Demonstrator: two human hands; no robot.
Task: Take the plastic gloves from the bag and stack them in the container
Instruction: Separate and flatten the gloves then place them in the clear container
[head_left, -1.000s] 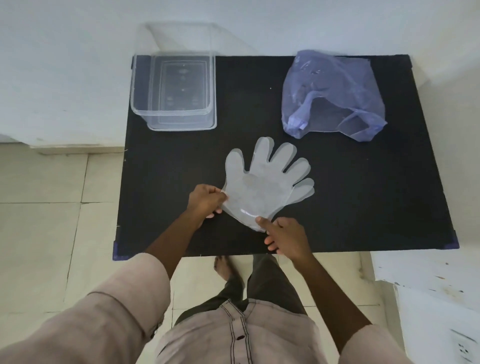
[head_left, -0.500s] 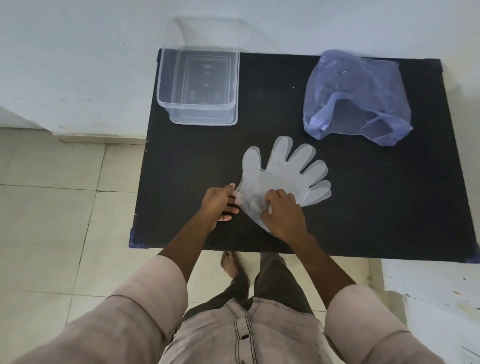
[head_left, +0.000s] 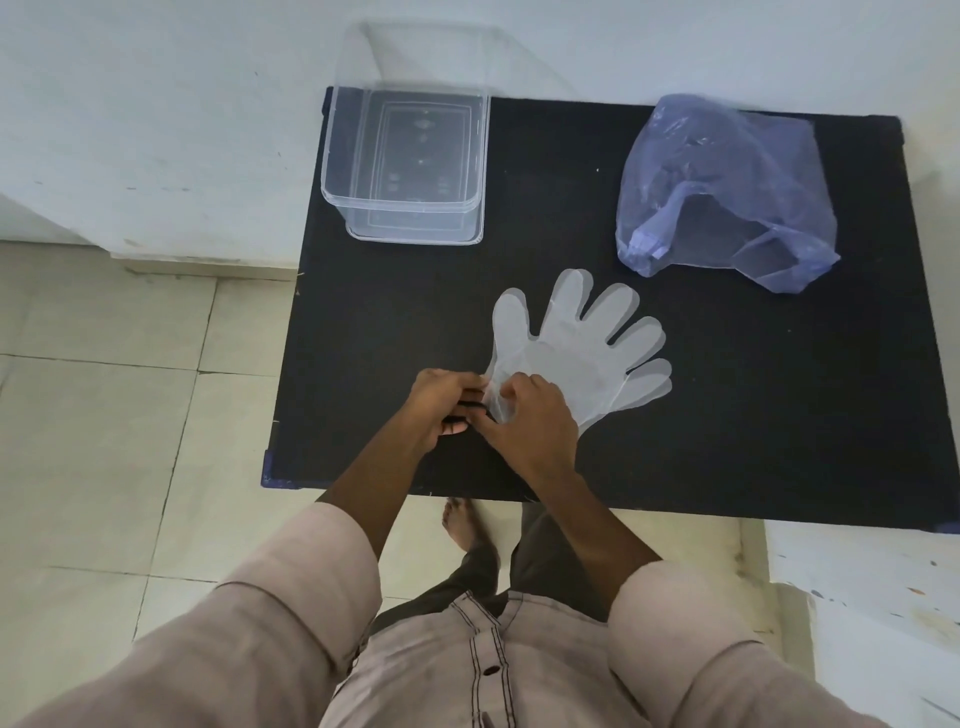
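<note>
Head view: black table (head_left: 779, 415) against white wall (head_left: 156, 104), tiled floor (head_left: 104, 415).

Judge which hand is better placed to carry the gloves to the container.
Probably the left hand: it pinches the gloves at the cuff, and the container stands on its side.

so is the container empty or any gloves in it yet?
Empty: the container shows only its bare clear bottom; the gloves lie on the table.
</note>
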